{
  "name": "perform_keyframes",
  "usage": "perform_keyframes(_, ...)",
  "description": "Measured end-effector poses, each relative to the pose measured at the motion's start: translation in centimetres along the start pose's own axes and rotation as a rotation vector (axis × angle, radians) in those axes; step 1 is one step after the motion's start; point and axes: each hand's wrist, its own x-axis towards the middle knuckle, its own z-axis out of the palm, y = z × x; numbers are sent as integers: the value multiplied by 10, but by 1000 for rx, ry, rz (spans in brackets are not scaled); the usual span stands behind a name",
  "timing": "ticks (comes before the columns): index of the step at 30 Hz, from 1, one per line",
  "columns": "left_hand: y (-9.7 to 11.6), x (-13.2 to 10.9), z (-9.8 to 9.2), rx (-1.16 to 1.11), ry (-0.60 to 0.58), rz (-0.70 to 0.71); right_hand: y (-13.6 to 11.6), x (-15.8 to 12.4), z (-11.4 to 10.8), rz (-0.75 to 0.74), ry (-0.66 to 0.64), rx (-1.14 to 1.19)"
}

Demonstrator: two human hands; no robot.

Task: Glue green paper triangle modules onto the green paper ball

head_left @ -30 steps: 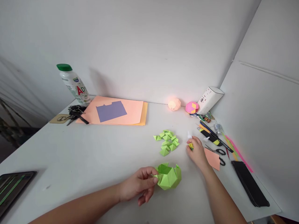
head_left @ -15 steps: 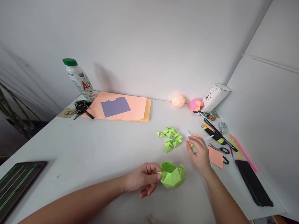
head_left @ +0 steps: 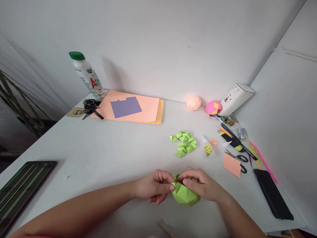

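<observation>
A green faceted paper bowl shape (head_left: pixel 185 195), folded from triangular pieces and open at the top, is held low at the desk's front. My left hand (head_left: pixel 158 186) pinches its left rim between thumb and fingers. From the right, my right hand (head_left: pixel 200 183) reaches over the rim, thumb and fingers curled at the upper edge; the fingertips are partly hidden inside. Behind the bowl lies a pile of small green folded paper pieces (head_left: pixel 183 142). A small glue bottle (head_left: pixel 207 147) with a yellow label lies right of the pile, beside orange paper bits (head_left: pixel 213 142).
Scissors (head_left: pixel 237 157) lie partly under a peach paper sheet (head_left: pixel 232 165) on the right, near a black case (head_left: pixel 272 195) and pens (head_left: pixel 232 138). Peach sheets (head_left: pixel 148 109) and a white bottle (head_left: pixel 88 77) stand at the back left. A dark tablet (head_left: pixel 27 191) lies front left.
My right hand has moved from the glue bottle down to the bowl's right rim, leaving the bottle on the desk. My left hand keeps its pinch. The view has shifted slightly.
</observation>
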Motion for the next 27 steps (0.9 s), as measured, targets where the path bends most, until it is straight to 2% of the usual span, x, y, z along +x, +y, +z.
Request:
perform_keyframes(12,-3,0,-3,-12,8,-27,-2,-1,5,168,-85,225)
perform_keyframes(20,-3,-1,-5,4,-5,-24,2,-1,3,112,-204,324)
perform_keyframes(27,-2,-1,-5,9,-17,-40,6,-1,4,68,-177,301)
